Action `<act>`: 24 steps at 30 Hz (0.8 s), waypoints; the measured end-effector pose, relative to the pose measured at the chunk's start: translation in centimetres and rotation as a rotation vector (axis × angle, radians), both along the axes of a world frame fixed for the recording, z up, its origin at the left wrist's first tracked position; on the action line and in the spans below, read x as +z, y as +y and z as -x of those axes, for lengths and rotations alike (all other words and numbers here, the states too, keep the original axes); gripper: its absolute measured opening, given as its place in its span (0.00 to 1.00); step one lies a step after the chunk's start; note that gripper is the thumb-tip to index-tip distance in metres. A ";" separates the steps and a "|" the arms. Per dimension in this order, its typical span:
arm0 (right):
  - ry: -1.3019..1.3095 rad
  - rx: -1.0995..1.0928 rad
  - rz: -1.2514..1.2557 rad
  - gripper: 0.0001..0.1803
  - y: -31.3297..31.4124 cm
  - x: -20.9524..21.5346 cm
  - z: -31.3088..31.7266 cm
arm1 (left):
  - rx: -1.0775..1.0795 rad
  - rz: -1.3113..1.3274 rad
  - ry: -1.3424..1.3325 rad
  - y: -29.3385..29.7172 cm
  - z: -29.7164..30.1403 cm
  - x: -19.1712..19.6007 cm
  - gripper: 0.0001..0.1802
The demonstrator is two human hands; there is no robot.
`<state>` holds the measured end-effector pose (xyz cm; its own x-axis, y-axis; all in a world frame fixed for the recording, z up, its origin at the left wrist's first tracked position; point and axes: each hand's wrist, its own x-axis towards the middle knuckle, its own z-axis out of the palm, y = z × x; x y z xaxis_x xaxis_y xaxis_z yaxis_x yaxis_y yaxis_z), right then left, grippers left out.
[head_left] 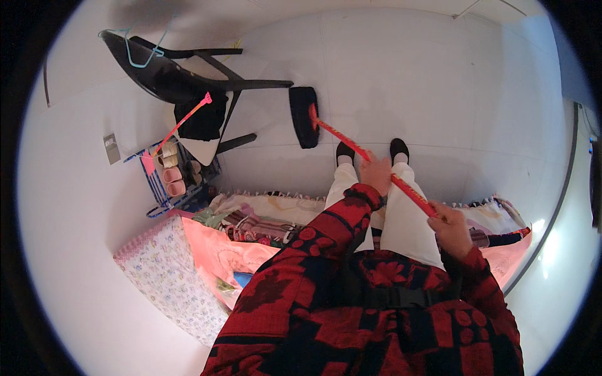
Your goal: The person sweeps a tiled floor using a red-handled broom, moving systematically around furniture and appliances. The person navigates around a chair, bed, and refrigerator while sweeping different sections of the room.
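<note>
Head camera: the broom [407,191] reaches slantwise across the floor [407,75] in front of the person, its dark broom head [303,122] beside a leg of the black chair [157,78]; whether the two touch, I cannot tell. The left hand [376,175] has its fingers wrapped round the middle of the red handle, and the right hand [450,229] has its fingers closed near the upper end. For a good sweep, I would let the left hand guide and the right steer, press lightly with the bristles flat, and draw short strokes clear of the chair leg and the dark shoes [399,149]. The floor is pale and smooth-looking with faint joint lines. Around it are white walls, a blue shoe rack [164,199] and, behind the legs, pink bedding [216,247] beside a floral cloth [160,276].
</note>
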<state>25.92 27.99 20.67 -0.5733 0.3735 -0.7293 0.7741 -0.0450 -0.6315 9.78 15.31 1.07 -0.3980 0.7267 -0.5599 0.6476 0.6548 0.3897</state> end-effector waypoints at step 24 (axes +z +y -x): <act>0.003 -0.082 0.059 0.18 11.3 10.3 -6.0 | -0.254 -0.157 -0.244 9.8 -3.2 9.6 0.17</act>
